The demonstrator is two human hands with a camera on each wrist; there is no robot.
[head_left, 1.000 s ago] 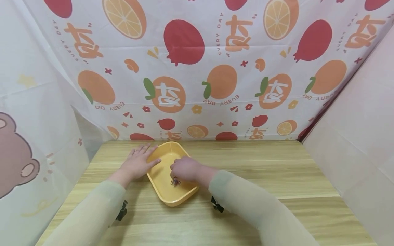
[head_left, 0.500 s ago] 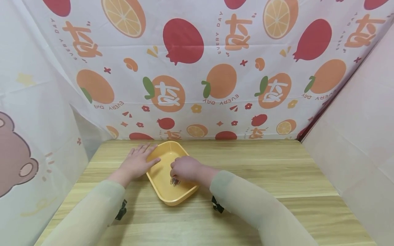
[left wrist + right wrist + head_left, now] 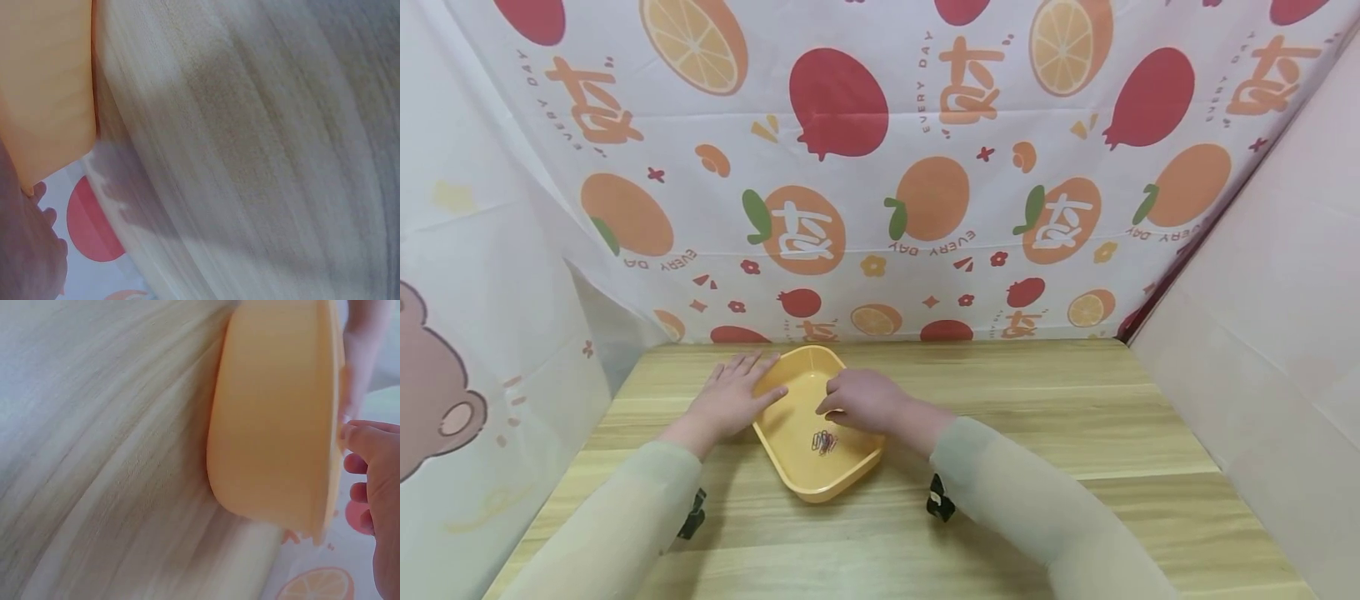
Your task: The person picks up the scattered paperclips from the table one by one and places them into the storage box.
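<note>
A yellow-orange plastic tray (image 3: 778, 462) lies at a slant on the wooden table. Inside it, a small loose pile of coloured paper clips (image 3: 823, 442) rests on the floor of the tray. My left hand (image 3: 733, 398) lies over the tray's left rim with fingers spread and thumb reaching inward. Over the tray's right side hovers my right hand (image 3: 865, 402), just beyond the clips, its fingers loosely bent with a small gap at the thumb and nothing visible in them. The right wrist view shows this hand (image 3: 381, 469) at the tray's rim, fingers partly cut off.
The wooden table (image 3: 1037, 433) extends around the tray on all sides. A fruit-print cloth (image 3: 895, 108) hangs behind it, and pale cloth sides (image 3: 1262, 358) border left and right. Dark wrist straps (image 3: 939, 498) show beneath the sleeves.
My right hand has lifted away from the paper clips, moving slightly up and right, so the pile shows more fully. The left hand stays on the rim. The head view has shifted slightly.
</note>
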